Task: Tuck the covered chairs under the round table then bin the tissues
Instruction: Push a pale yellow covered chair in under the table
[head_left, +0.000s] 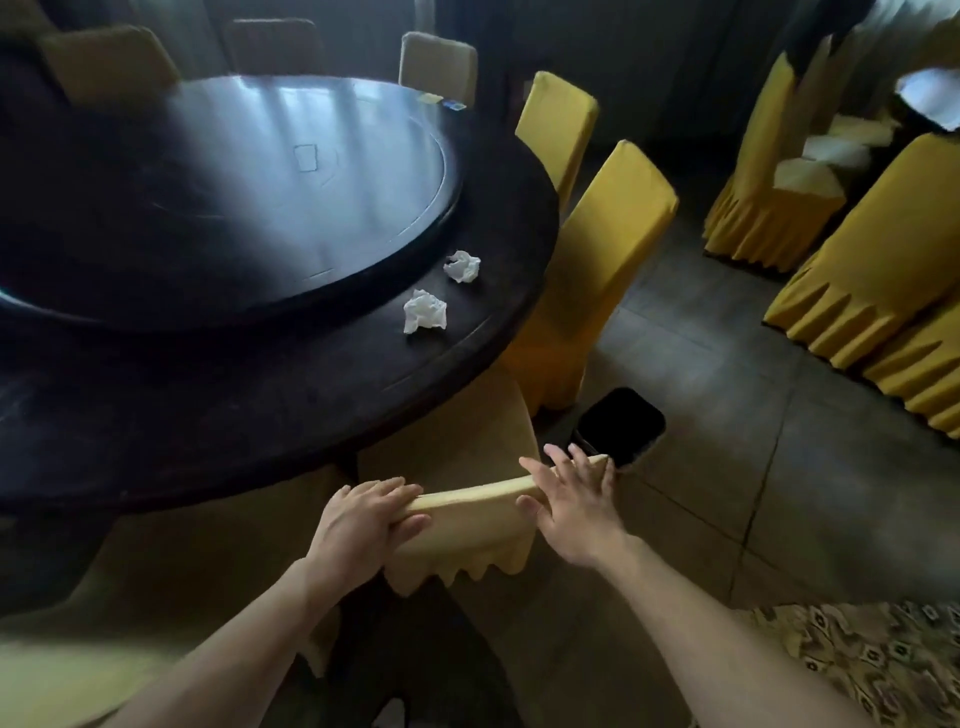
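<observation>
Chair (467, 519) seat hidden under table (260, 415)

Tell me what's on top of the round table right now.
On the dark round wooden table, two crumpled white tissues lie near its right edge, beside the raised glossy turntable. Small cards sit at the far rim. The left side is out of frame.

dim | window glare on table (156, 415) | soft blur | edges warped

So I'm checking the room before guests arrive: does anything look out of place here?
Yes. Two crumpled tissues lie on the round table near its edge, litter on an otherwise bare top. A dark phone-like slab also sits oddly beside the chair both hands are on.
</observation>
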